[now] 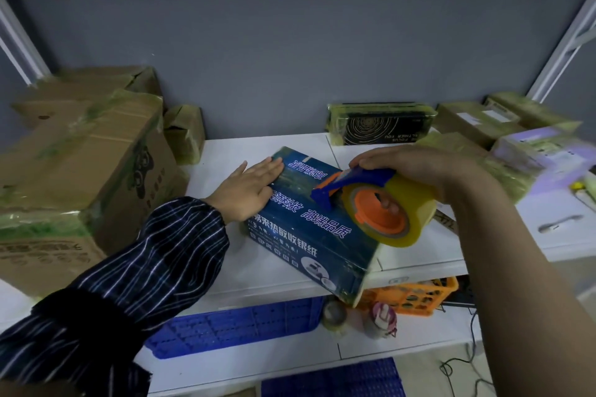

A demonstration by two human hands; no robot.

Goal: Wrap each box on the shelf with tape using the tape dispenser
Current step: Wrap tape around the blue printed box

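Observation:
A dark blue box [309, 226] with white Chinese lettering lies slanted on the white shelf [258, 151], its near corner jutting past the front edge. My left hand [246, 192] presses flat on the box's far left end, fingers straight. My right hand [416, 171] grips the tape dispenser [377, 206], blue and orange with a yellowish clear tape roll, held over the box's right side. The dispenser's blue nose touches the box top.
Taped cardboard boxes [80, 164] are stacked at the left. More taped boxes [380, 122] and a pale purple one [545, 155] stand at the back right. Below the shelf are a blue crate [238, 325], an orange basket [416, 296] and small bottles.

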